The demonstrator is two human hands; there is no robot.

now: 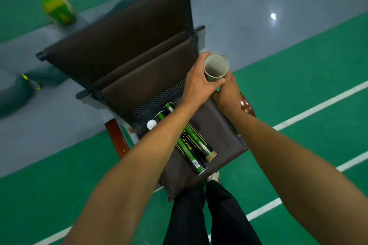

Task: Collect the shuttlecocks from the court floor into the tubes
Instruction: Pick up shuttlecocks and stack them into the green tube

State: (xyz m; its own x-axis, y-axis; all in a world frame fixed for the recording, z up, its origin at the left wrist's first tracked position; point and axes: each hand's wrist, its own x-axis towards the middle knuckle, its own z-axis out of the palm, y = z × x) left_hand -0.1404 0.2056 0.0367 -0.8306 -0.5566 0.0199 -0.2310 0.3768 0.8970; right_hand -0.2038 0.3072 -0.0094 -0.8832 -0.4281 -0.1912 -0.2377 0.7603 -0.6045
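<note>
I hold an open cardboard shuttlecock tube [216, 65] upright over the right side of a brown chair; its mouth faces me and the pale inside looks empty as far as I can see. My left hand [200, 81] wraps around the tube just below the rim. My right hand [227, 93] grips it lower down, mostly under the left hand. Two black-and-green tubes [196, 149] lie side by side on the chair seat, partly hidden by my left forearm. A small white round thing, maybe a tube cap [151, 124], lies beside them. No shuttlecock is visible.
The brown chair [123, 45] has wooden armrests [117, 139] and stands on a grey strip beside the green court with white lines [322, 105]. A green and yellow bag [57, 9] lies at the back left. My dark trouser legs [209, 215] stand right before the seat.
</note>
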